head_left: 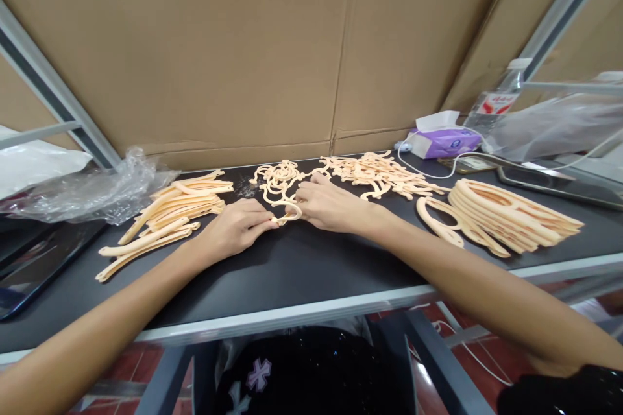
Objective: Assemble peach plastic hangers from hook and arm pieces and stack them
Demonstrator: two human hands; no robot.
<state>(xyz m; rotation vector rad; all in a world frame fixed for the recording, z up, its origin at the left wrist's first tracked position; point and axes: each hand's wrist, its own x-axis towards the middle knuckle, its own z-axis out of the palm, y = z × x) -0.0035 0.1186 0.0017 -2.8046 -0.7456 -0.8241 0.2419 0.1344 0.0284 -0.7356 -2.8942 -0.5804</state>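
Note:
My left hand (246, 225) is closed in a pinch on a curved peach-coloured plastic piece (293, 211), just above the dark tabletop. My right hand (328, 203) is curled at the other side of this piece, its fingers closed against it; the fingertips are partly hidden. Behind the hands lie small hook-shaped plastic pieces (280, 175), some close to my right fingers. A larger heap of similar curved pieces (379, 172) spreads to the right. Left of my left hand is a stack of long, slim plastic arms (170, 211), with holes visible at some ends.
Looped plastic frames (511, 214) are stacked at the right. Behind them are a purple tissue pack (445, 141), a white cable (455, 165), a phone (535, 178) and a bottle (496, 104). Clear plastic wrap (117, 188) lies at the left. A cardboard wall (233, 52) closes the back.

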